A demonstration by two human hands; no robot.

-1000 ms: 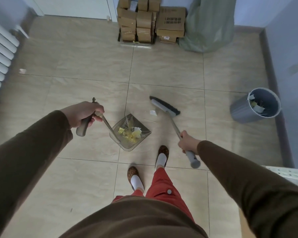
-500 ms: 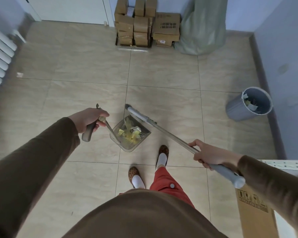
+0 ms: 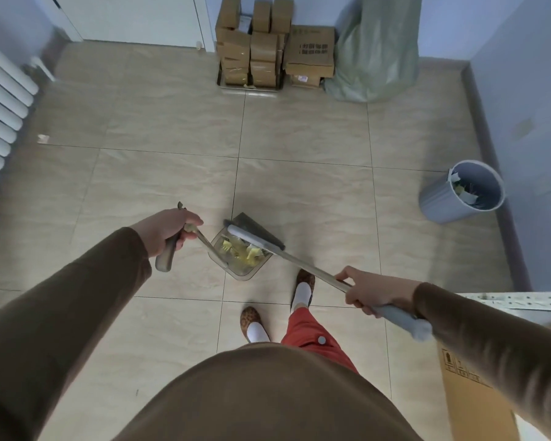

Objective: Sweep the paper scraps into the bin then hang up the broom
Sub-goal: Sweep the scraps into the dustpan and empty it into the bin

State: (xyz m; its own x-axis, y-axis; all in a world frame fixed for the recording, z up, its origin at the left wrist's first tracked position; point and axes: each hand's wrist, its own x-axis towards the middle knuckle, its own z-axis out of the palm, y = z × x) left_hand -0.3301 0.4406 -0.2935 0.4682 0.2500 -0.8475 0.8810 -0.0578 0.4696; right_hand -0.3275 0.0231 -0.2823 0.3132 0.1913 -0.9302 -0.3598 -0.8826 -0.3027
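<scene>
Left hand [image 3: 164, 232] grips dustpan [image 3: 240, 257] handle; right hand [image 3: 368, 292] grips broom [image 3: 255, 238] shaft, fingers clamped. Paper scraps [image 3: 242, 251], light and flighty, in pan. Bin [image 3: 462, 190] at two o'clock.

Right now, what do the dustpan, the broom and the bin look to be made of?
Dustpan: clear, smoky plastic; the floor and yellow scraps show through its walls. Broom: dark bristles under a pale grey head, likely plastic; its shaft looks like metal, with a grey grip at the right hand. Bin: matte grey-blue, probably plastic.
</scene>
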